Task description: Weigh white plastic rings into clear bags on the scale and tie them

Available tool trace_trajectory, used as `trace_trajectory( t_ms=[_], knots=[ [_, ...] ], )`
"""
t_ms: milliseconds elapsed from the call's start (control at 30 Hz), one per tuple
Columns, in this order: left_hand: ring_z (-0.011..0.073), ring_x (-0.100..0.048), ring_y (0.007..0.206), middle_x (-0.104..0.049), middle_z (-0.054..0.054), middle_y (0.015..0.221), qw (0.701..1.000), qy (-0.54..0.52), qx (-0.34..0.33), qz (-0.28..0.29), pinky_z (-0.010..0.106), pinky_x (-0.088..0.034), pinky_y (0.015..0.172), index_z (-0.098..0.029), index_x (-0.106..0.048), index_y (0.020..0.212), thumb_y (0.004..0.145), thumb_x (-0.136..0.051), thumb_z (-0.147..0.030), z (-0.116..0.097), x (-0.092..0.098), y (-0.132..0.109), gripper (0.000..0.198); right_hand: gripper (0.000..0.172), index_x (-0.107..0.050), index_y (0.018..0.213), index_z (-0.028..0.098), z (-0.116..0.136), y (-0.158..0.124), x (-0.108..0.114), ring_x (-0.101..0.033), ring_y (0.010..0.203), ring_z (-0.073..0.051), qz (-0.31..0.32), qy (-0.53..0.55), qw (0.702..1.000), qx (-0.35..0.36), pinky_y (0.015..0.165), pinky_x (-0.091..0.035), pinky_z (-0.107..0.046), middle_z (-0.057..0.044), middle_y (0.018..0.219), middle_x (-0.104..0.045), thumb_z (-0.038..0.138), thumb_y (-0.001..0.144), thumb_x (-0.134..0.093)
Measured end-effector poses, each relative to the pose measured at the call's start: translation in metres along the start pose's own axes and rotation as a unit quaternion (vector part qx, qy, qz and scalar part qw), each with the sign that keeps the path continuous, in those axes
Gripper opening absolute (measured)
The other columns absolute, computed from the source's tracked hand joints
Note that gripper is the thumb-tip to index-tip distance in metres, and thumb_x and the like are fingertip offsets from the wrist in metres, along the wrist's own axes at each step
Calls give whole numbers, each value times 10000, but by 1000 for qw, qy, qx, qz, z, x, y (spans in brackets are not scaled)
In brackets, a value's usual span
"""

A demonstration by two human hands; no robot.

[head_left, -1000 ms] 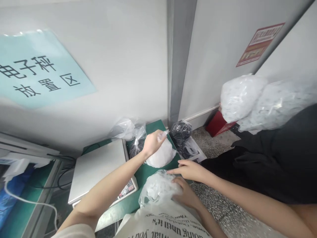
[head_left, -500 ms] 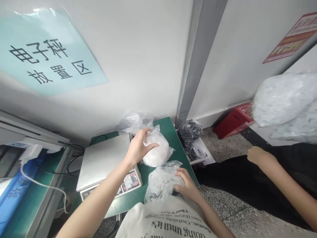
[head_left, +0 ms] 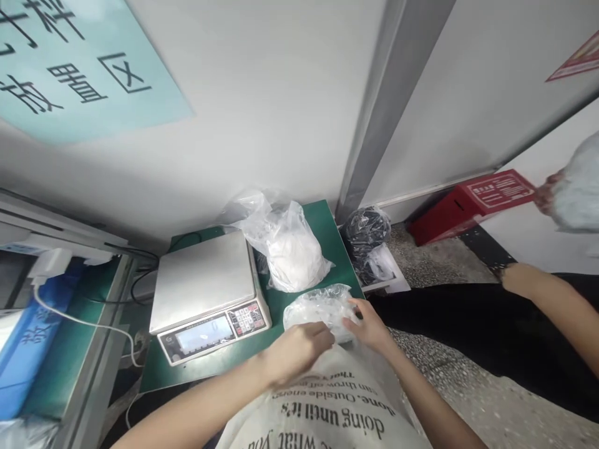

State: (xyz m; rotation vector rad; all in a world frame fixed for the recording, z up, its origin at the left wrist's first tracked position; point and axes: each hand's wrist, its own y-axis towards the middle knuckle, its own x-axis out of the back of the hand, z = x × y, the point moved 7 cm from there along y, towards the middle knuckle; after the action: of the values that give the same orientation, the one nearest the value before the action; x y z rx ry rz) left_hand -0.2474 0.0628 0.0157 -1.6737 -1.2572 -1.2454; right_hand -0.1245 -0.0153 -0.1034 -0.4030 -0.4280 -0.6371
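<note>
A clear plastic bag with whitish contents lies at the near edge of the green table, right against my shirt. My left hand has its fingers curled onto the near left side of this bag. At its right side, my right hand grips the plastic between thumb and fingers. What fills the bag is too blurred to name. Just beyond it stands a fuller clear bag of white contents, touched by neither hand. Left of both bags is an electronic scale with a bare metal plate and a lit display.
The green table meets a white wall. Black plastic-wrapped bundles sit beyond its right edge, near a red box. At the right, another person's arm and black-clad leg show. White cable hangs at the left.
My left hand has left the farther bag and come back to the nearer one. My right hand stays on the nearer bag. The other person's white bags have shifted right.
</note>
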Motion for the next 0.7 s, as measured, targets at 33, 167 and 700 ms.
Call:
trace_trajectory(
  t_ms=[33,167,700],
  knots=[
    [114,-585,731,-615,27,838,994,6,32,107,196,-485,637,-147,-577,850,818,-404,-32,8,-32,5,211,598,-483,1100,94,3,1,1,-507,1011,-321,6,-4,1000,13,897,-418,-479,-187,1111,-482,500,661,-483],
    [270,-502,1100,-541,203,1133,968,70,144,193,363,-453,886,-37,-525,1087,796,-383,-6,40,-89,11,325,538,-465,1104,119,42,17,23,-474,1078,-318,-62,-33,992,106,929,-401,-481,-187,1111,-489,481,709,-516],
    [345,-404,1152,-462,96,1244,947,4,278,163,528,-389,880,-260,-495,1174,827,-369,-79,76,-128,7,412,522,-476,1214,157,252,128,55,-508,1055,-246,98,-243,945,197,861,-410,-324,-112,1200,-521,299,737,-634]
  ],
)
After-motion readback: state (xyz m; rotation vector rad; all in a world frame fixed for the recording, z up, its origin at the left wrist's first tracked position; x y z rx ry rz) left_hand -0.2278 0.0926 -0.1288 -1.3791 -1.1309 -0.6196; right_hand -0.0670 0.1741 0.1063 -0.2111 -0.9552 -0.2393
